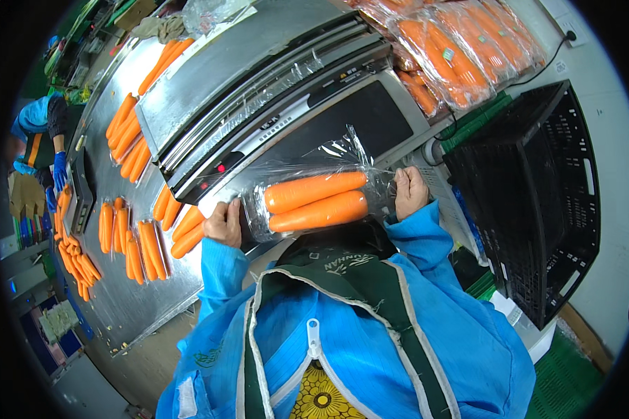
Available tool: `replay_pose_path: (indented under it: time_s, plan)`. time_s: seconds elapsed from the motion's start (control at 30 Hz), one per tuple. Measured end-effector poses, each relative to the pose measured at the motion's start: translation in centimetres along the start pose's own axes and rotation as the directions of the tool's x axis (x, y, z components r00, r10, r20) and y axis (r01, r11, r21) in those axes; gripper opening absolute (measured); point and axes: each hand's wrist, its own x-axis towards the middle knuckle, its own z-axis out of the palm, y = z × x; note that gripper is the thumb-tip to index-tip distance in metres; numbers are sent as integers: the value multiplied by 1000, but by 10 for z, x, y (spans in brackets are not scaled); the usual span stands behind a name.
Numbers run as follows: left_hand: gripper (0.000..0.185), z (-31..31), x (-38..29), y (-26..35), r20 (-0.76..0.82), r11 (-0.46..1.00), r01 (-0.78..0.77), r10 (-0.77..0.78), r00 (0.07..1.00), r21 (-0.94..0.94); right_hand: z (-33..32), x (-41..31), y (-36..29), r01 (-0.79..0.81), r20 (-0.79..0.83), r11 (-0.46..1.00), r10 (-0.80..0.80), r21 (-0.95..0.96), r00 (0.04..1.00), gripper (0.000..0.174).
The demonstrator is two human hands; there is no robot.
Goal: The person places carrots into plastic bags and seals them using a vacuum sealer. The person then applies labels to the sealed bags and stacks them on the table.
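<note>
Two large carrots (317,201) lie side by side in front of me, covered by transparent plastic film (257,209). My left hand (224,224) pinches the film at the left end of this pack. At its right end, my right hand (411,191) grips the gathered film in a closed fist. The film is stretched between both hands, and a loose flap rises behind the carrots. Just beyond the pack stands a film-wrapping machine (288,118) with a black plate (346,131) and red lights near its left end. Whether a tray lies under the carrots, I cannot tell.
More carrot packs (152,249) lie on the metal table (141,309) to the left. Wrapped packs (443,57) are piled at the back right. A black plastic crate (519,204) stands right. Across the table, a person with blue gloves (60,170) works beside a scale (81,194).
</note>
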Motion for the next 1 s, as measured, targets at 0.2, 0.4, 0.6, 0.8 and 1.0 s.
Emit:
replay_pose_path:
  time_s: [0.2, 0.4, 0.6, 0.8, 1.0]
  plan:
    - [26, 22, 45, 38, 229, 944, -121, 50, 972, 306, 19, 13, 46, 47, -225, 997, -61, -69, 973, 17]
    - [21, 43, 57, 44, 252, 901, -367, 309, 917, 231, 48, 26, 17, -129, 395, 921, -29, 368, 918, 23]
    - [21, 27, -1, 68, 440, 443, 434, -96, 893, -784, 57, -24, -15, -488, 803, 772, -49, 408, 594, 27]
    - [23, -58, -36, 100, 384, 312, 329, 133, 914, -891, 30, -63, -97, -360, 938, 871, -346, 335, 37, 32]
    - [67, -89, -48, 146, 478, 216, 444, 598, 643, -869, -3, -45, -130, -92, 931, 977, -213, 194, -297, 38]
